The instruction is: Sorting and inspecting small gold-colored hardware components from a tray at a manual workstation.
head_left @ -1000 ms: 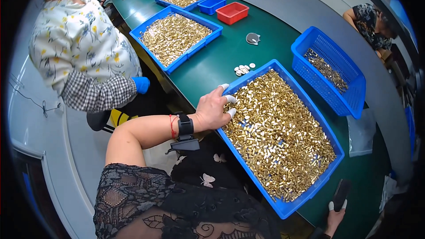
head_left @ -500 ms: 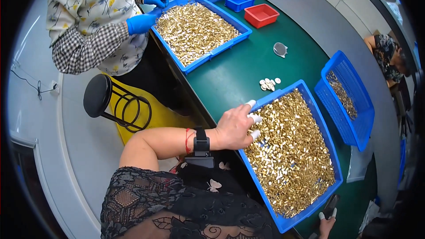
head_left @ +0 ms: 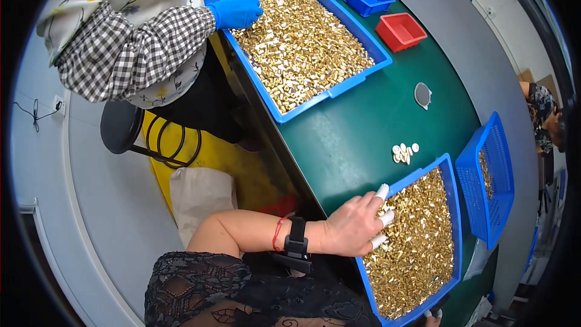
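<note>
My left hand (head_left: 357,225) reaches over the near-left rim of a blue tray (head_left: 458,224) heaped with small shiny gold-coloured metal pieces (head_left: 411,248). White finger cots cover its fingertips, which are apart and rest at the edge of the pieces, gripping nothing visible. Only the fingertips of my right hand (head_left: 433,317) show, at the lower edge beyond the tray's near corner. They also wear white cots and close on a dark flat object (head_left: 445,303), mostly cut off here. Several round pale pieces (head_left: 402,153) lie in a small pile just beyond the tray.
Across the green table (head_left: 339,151), a co-worker's blue-gloved hands (head_left: 237,12) touch gold pieces in another blue tray (head_left: 330,92). Farther off stand small blue (head_left: 369,1) and red (head_left: 400,31) bins. A grey round disc (head_left: 422,95) lies mid-table; a blue perforated basket (head_left: 484,188) stands at right.
The whole view has shifted, so the table things sit lower and farther right. My left hand stays at the tray rim. My right hand and its dark object show less now.
</note>
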Motion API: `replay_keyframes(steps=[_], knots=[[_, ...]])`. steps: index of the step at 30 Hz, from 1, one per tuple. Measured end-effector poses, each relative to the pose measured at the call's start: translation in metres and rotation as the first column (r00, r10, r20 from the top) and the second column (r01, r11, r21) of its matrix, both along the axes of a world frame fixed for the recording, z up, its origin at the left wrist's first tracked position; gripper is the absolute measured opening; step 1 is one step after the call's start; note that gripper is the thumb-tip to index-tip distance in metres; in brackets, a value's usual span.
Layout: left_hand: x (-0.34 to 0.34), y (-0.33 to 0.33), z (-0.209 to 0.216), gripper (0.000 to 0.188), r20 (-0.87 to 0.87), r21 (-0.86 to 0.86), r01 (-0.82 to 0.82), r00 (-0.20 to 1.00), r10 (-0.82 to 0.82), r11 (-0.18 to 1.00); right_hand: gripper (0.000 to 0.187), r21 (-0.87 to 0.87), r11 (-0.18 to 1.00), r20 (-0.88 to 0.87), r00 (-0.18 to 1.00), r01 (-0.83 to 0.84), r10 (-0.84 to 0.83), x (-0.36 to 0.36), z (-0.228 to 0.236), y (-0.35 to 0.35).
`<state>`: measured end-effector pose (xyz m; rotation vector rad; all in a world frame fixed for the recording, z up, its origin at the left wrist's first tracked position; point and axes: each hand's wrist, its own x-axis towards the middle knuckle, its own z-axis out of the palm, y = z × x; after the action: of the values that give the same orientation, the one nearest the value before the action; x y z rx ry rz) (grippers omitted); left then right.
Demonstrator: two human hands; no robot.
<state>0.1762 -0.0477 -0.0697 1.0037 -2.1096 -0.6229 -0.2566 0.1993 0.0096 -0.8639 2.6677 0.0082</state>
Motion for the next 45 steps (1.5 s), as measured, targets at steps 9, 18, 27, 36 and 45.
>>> replay_keyframes(steps=[9,18,27,36,45], knots=[[0.009,-0.001,0.006,0.044,-0.048,-0.049,0.019,0.999,-0.021,0.999,0.055,0.075,0.959,-0.105,0.954,-0.273,0.279,-0.185,-0.031,0.104],[-0.003,-0.005,0.005,0.041,0.083,-0.175,-0.017,0.996,0.032,0.984,0.087,-0.370,0.894,0.287,0.947,0.251,-0.147,-0.022,-0.035,0.015],[-0.012,0.001,0.008,0.031,0.158,-0.099,-0.003,0.987,0.019,0.995,0.090,-0.253,0.939,-0.185,0.941,0.233,-0.283,0.047,-0.035,0.037],[-0.009,0.000,0.004,0.027,0.174,-0.040,-0.005,0.985,0.012,0.999,0.088,-0.376,0.917,-0.254,0.936,0.136,-0.243,0.064,-0.041,0.061],[-0.011,-0.003,0.002,0.025,0.220,-0.085,-0.030,0.974,0.048,0.996,0.088,-0.352,0.923,-0.191,0.953,0.156,-0.234,0.054,-0.043,0.063]])
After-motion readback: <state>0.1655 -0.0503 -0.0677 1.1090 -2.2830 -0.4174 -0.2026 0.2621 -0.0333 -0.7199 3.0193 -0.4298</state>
